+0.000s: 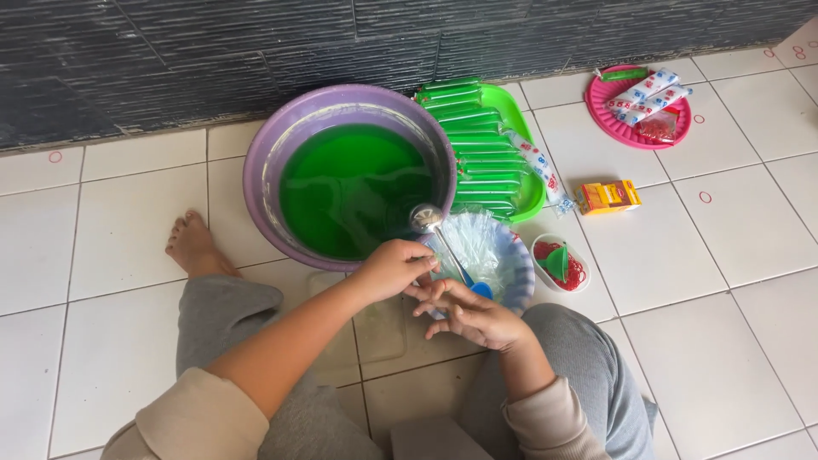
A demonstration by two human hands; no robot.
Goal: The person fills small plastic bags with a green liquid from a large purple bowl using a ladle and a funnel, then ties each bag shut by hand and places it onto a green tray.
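Sitting: a person is on the tiled floor with a bare foot out to one side and both hands over a small bowl between the knees.
Left hand: the left hand is curled, its fingertips pinching the thin clear plastic bags at their near edge.
Right hand: the right hand lies loosely open just below, fingers spread and touching the same plastic; whether it truly grips cannot be told.
Bags: they sit in the pale blue bowl, just beside the purple basin.
Ladle: a metal ladle with a blue handle rests across the bowl, its cup at the basin's rim.
Handling: the bags look very light, limp and slick, likely clinging together; a fingertip pinch at the open mouth seems the best hold, rubbing to part one layer.
Liquid: the green liquid in the basin would make a filled bag heavy, floppy and easy to spill.
Nearby: a green tray of filled green tubes, a white dish of red rubber bands, a yellow box, a pink plate.
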